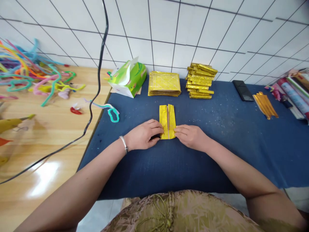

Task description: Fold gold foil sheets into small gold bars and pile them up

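Note:
A sheet of gold foil paper (171,117) lies on the blue cloth in front of me, its two long sides folded in so that a narrow pale strip shows down the middle. My left hand (146,133), with a silver bangle at the wrist, has its curled fingers on the lower left edge of the paper. At the lower right edge, the fingertips of my right hand (190,137) are pressed together on the paper. Beyond it sit a flat stack of gold paper (164,84) and a pile of gold paper rolls (200,80).
A green tissue box (135,80) stands left of the stack. To the right are a black phone (242,90), flat orange-gold strips (266,105) and books (295,96). Pipe cleaners (50,79) and a glue gun (12,124) lie on the wooden table; a black cable (99,74) crosses over it.

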`<state>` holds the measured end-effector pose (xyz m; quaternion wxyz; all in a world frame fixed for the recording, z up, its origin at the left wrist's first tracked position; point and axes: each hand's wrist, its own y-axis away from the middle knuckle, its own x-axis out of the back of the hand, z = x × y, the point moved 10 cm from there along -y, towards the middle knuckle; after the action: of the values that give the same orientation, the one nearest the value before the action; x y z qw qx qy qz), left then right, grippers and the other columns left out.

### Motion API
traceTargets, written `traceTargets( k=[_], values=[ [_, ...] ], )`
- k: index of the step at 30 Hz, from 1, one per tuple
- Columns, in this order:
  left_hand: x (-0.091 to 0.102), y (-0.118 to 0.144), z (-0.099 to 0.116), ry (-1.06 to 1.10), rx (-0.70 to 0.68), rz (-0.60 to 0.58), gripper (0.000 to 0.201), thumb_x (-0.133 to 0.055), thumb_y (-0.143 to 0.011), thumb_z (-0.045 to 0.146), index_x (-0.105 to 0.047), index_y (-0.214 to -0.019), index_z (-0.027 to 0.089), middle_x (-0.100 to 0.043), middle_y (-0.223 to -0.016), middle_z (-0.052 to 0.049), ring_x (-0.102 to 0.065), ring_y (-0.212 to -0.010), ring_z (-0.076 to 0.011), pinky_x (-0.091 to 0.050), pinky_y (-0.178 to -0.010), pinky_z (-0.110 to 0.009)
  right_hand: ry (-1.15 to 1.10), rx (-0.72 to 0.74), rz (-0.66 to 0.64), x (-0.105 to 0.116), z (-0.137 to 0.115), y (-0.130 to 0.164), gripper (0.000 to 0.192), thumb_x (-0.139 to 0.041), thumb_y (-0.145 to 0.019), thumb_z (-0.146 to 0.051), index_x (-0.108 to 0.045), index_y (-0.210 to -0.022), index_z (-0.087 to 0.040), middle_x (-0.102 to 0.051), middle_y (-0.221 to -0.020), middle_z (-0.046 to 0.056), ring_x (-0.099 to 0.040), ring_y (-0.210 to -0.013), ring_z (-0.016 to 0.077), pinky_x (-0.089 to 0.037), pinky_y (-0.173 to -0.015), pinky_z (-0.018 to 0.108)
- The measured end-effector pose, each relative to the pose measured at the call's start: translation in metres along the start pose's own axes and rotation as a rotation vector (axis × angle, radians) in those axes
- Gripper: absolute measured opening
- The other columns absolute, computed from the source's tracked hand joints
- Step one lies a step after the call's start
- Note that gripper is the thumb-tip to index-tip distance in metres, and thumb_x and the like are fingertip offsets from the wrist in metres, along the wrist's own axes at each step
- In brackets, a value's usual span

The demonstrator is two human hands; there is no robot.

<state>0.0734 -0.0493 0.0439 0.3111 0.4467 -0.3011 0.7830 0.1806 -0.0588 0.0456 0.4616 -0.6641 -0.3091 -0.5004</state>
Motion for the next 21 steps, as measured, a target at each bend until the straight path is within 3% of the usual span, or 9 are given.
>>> traceTargets(
  k=[5,13,21],
  values=[
    [0.000,0.000,-0.003,0.009,0.029,0.016,0.031,-0.058,-0.080,0.024,-0.061,-0.111,0.019,-0.059,-0.109,-0.008,-0.052,-0.103,-0.0218,-0.041,-0.098,-0.040,-0.168,-0.123,0.126,0.005,0.017,0.001,0.023,-0.049,-0.087,-0.016,-0.065,-0.102,-0.022,-0.070,-0.103,0.002,-0.064,-0.098,0.0157,-0.053,-0.091,0.036],
    [-0.004,0.000,-0.004,-0.063,0.029,0.061,0.027,-0.052,-0.087,0.028,-0.061,-0.111,0.018,-0.062,-0.106,-0.008,-0.054,-0.101,-0.0211,-0.043,-0.094,-0.040,-0.311,-0.270,0.187,0.001,0.035,0.002,0.021,-0.050,-0.086,-0.017,-0.065,-0.100,-0.021,-0.071,-0.094,0.002,-0.064,-0.092,0.0154,-0.052,-0.087,0.035],
    [0.000,0.002,-0.005,-0.066,0.037,0.141,0.024,-0.045,-0.092,0.023,-0.064,-0.106,0.019,-0.065,-0.104,-0.007,-0.057,-0.098,-0.0173,-0.047,-0.091,-0.036,-0.299,-0.191,0.086,0.000,0.022,-0.004,0.024,-0.055,-0.084,-0.023,-0.061,-0.107,-0.021,-0.067,-0.105,0.006,-0.058,-0.102,0.0197,-0.048,-0.092,0.042]
  ],
)
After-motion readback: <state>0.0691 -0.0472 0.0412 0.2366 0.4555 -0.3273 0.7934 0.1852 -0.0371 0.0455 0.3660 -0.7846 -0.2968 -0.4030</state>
